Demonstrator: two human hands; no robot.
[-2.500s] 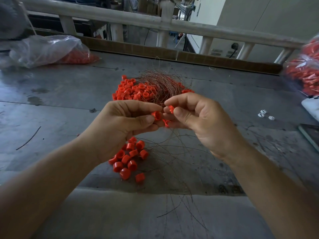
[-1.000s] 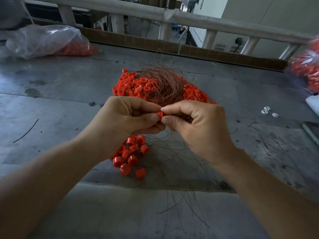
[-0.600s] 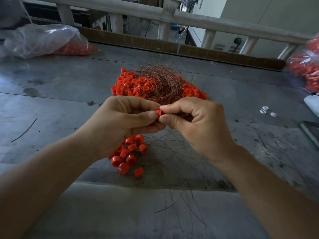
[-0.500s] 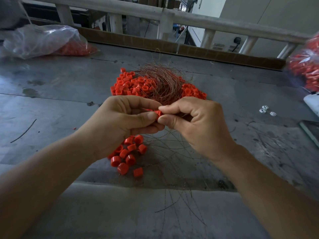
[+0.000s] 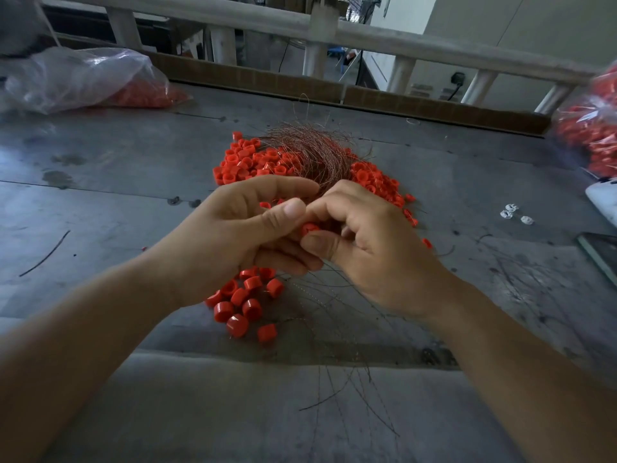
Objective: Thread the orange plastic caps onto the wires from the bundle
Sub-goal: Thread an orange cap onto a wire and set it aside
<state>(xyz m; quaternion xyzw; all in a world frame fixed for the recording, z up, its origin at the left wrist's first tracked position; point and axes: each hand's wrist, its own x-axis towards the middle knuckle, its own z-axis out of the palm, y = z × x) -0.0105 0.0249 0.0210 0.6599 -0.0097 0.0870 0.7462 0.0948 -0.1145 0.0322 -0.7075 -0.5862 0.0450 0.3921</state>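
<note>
Dim, flat daylight from beyond far railing (image 5: 367,31); wide-angle edge bending; right-edge bag (image 5: 591,128) blurred.

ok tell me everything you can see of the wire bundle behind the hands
The wire bundle is a dense tuft of thin, reddish-brown, copper-looking strands, bent in a curve. It lies on the pile of orange caps on the grey table, a few stray strands sticking up. It narrows towards the left hand and right hand, whose curled fingers hide its near end; the left seems to grip it. Loose strands fan out below the hands.
</note>
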